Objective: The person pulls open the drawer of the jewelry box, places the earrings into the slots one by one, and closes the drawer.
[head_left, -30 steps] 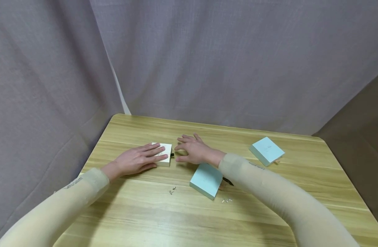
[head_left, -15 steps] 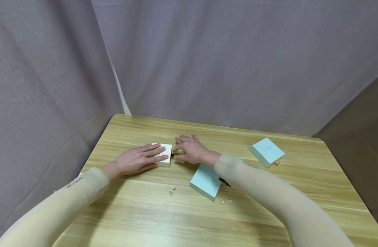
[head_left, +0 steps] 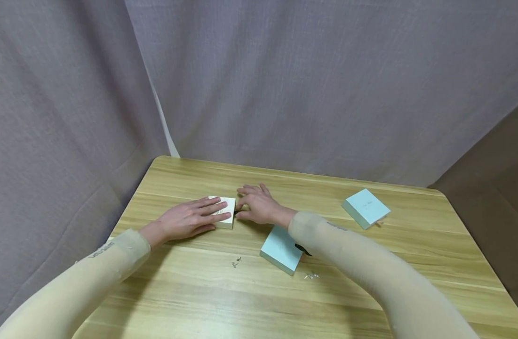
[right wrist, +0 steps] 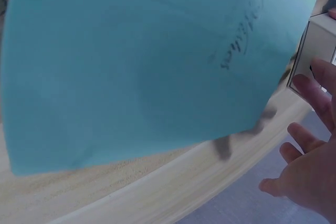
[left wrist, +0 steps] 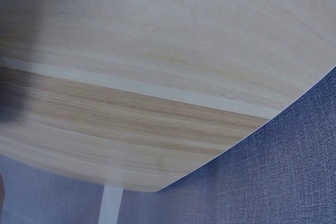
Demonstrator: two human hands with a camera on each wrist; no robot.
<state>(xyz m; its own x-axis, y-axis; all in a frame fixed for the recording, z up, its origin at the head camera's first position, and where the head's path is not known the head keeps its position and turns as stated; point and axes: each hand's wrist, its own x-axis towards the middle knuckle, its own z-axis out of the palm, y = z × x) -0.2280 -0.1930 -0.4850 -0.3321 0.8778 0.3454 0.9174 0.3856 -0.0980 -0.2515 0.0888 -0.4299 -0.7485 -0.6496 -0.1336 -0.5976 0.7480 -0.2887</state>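
My left hand (head_left: 187, 220) lies flat, fingers spread, over a small white drawer box (head_left: 228, 224) with print on its lid. At that box's right side, my right hand (head_left: 260, 206) has thumb and forefinger at a short black pull tab, now mostly covered by the fingertips. In the right wrist view, a dark bit of the pull tab (right wrist: 311, 68) shows between those fingertips, against the white box (right wrist: 321, 36); the other fingers stay spread. Under my right wrist sits a pale blue box (head_left: 280, 252) with handwriting-style print. The left wrist view shows mostly tabletop.
A second pale blue box (head_left: 367, 207) stands at the right rear, a small tab at its side. Tiny metallic pieces (head_left: 236, 262) lie in front of the white box, and more small shiny pieces (head_left: 311, 276) beside the nearer blue box. Curtains surround the wooden table (head_left: 191, 301).
My right hand has moved left until its thumb and forefinger meet at the white box's black tab. The left hand and all the boxes have stayed in place.
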